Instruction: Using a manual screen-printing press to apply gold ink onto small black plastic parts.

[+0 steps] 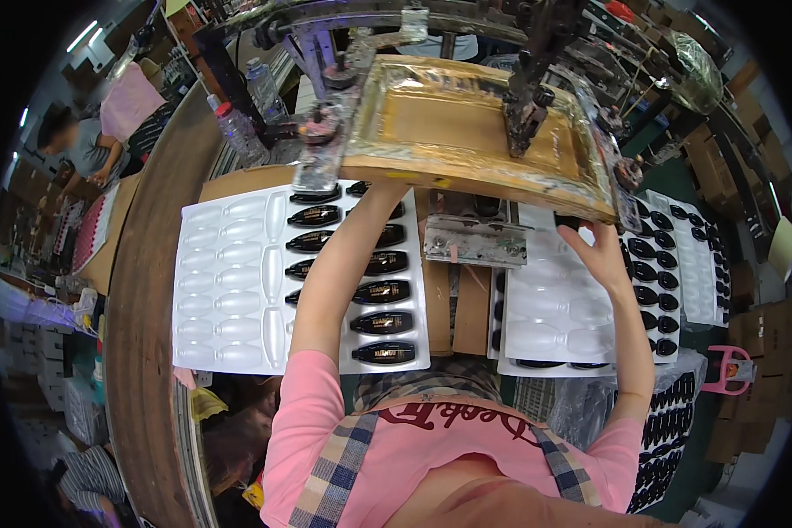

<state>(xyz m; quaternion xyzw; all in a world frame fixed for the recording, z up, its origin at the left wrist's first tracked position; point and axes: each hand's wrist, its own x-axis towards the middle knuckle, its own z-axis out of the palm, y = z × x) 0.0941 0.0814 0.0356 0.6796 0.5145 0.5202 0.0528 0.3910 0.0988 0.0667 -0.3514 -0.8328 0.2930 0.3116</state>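
Observation:
A wood-edged screen-printing frame [475,180] with a yellowish mesh hangs in front of me, slightly blurred. My left forearm reaches up to its near edge, and the frame covers that hand. Under the frame's right corner is my right hand [597,253], thumb and fingers apart, fingertips partly hidden by the frame. A dark piece [568,220] shows beside the thumb, over a white moulded tray [559,304] with hollow cavities. A metal printing fixture [477,240] stands between the trays. To the left, another white tray [224,282] holds black printed oval pieces [383,323] along its right side.
Dark clamps and arms [528,106] of the press stand over the frame. Plastic bottles [238,128] are at the far left. More trays of black pieces [664,282] lie to the right, near a pink stool [729,370]. Another person [92,154] sits at far left.

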